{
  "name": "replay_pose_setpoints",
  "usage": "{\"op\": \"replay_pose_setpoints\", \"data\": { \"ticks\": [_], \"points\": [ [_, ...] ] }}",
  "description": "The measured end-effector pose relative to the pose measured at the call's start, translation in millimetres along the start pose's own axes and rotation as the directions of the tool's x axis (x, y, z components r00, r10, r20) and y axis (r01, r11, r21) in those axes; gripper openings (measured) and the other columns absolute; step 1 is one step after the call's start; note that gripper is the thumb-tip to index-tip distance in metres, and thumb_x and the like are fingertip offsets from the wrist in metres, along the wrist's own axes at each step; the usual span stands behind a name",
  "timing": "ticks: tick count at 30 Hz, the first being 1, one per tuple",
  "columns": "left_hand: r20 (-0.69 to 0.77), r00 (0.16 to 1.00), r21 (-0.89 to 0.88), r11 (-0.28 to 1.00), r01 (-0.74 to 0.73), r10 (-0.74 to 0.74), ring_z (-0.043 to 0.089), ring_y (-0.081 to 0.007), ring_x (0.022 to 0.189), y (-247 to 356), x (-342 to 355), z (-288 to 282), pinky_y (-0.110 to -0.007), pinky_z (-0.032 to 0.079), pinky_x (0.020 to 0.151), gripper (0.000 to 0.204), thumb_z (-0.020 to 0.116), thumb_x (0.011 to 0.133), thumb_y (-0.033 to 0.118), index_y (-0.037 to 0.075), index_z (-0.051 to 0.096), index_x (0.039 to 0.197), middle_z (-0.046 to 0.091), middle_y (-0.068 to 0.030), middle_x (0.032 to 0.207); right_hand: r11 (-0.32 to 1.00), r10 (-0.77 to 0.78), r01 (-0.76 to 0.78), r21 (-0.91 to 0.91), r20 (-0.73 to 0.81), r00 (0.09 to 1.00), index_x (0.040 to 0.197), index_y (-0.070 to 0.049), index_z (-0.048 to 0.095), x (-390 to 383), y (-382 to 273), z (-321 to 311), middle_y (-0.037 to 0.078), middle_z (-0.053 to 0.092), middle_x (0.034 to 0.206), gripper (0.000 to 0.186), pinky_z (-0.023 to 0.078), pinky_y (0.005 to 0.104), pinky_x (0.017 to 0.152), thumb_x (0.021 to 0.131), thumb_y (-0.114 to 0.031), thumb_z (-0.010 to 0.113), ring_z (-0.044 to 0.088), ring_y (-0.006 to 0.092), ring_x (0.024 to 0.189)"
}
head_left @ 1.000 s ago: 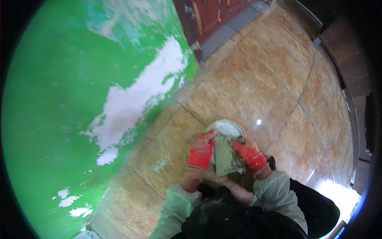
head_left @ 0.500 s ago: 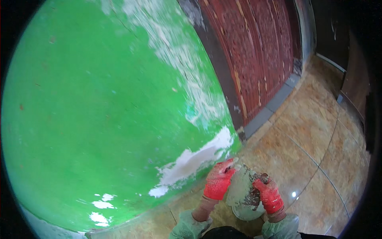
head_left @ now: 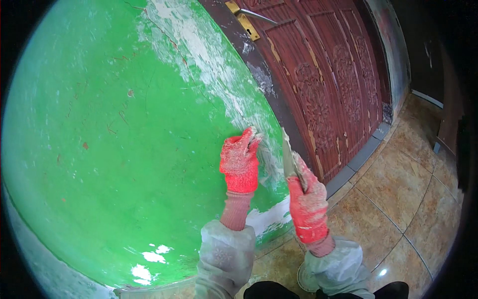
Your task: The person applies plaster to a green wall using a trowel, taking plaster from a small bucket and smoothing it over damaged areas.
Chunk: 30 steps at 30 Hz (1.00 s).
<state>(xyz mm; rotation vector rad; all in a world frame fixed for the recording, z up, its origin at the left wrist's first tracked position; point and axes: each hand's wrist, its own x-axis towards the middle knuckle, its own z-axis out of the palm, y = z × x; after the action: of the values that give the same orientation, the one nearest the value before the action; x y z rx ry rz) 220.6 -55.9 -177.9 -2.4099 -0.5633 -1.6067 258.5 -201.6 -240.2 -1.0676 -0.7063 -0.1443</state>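
My left hand (head_left: pixel 239 162), in a red putty-dusted glove, is raised against the green wall (head_left: pixel 124 149) beside a streaky whitish patch, closed on a small putty-coated thing that I cannot make out. To its right, my right hand (head_left: pixel 307 204), gloved the same way, is closed on a putty scraper (head_left: pixel 289 157) turned edge-on, its blade pointing up toward the wall's edge by the door frame. White patches (head_left: pixel 269 219) mark the lower wall. A white round container (head_left: pixel 306 279) sits on the floor below my right forearm, mostly hidden by it.
A worn red-brown carved door (head_left: pixel 323 94) with a brass handle plate (head_left: pixel 249 27) stands beside the wall, above a grey threshold strip (head_left: pixel 363 157). A tiled floor (head_left: pixel 413 189) runs along the bottom right, with dark panels (head_left: pixel 423 55) at the far right.
Both hands have risen from over the container at floor level to the wall beside the door frame, with the scraper moving up and now seen edge-on. The view has tilted up toward the door.
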Motion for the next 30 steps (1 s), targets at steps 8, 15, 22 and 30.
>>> {"op": "replay_pose_setpoints", "data": {
  "ticks": [8,15,22,30],
  "points": [
    [0.116,0.990,0.048,0.995,-0.084,0.078,0.058,-0.0239,0.083,-9.8,9.0,-2.5,-0.033,0.047,0.075,0.024,0.063,0.076,0.015,0.013,0.066,0.100,0.062,-0.0079,0.092,0.953,-0.176,0.178,-0.244,0.027,0.984,0.126,-0.009,0.050,14.0,37.3,63.7,0.019,0.050,0.126,0.057,0.044,0.0423,0.091,0.071,0.001,0.061,0.052,0.0378,0.110],
    [0.190,0.976,-0.072,0.993,-0.094,0.106,0.059,-0.0267,0.082,-4.2,19.7,-16.5,-0.036,0.047,0.072,0.034,0.058,0.076,0.019,0.013,0.060,0.110,0.063,-0.0093,0.087,0.932,-0.166,0.163,-0.325,0.018,0.986,0.125,-0.005,0.051,16.2,27.3,90.6,0.021,0.048,0.128,0.051,0.034,0.0433,0.102,0.075,0.003,0.056,0.043,0.0386,0.121],
    [0.403,0.908,-0.025,0.993,-0.112,0.113,0.060,-0.0313,0.078,-21.6,30.0,-27.8,-0.039,0.047,0.069,0.035,0.057,0.079,0.022,0.013,0.057,0.113,0.061,-0.0128,0.085,0.905,-0.239,0.225,-0.360,0.007,0.971,0.126,-0.004,0.050,18.4,41.1,105.7,0.022,0.045,0.130,0.053,0.035,0.0431,0.101,0.074,0.000,0.059,0.043,0.0381,0.121],
    [0.499,0.856,-0.165,0.984,-0.063,0.138,0.061,-0.0321,0.081,-40.1,25.5,-44.6,-0.037,0.049,0.071,0.043,0.057,0.084,0.016,0.014,0.049,0.126,0.062,-0.0149,0.094,0.865,-0.262,0.245,-0.439,0.023,0.965,0.127,-0.003,0.048,15.3,48.2,119.4,0.022,0.044,0.132,0.054,0.034,0.0398,0.102,0.074,0.003,0.057,0.041,0.0374,0.124]
  ]
}}
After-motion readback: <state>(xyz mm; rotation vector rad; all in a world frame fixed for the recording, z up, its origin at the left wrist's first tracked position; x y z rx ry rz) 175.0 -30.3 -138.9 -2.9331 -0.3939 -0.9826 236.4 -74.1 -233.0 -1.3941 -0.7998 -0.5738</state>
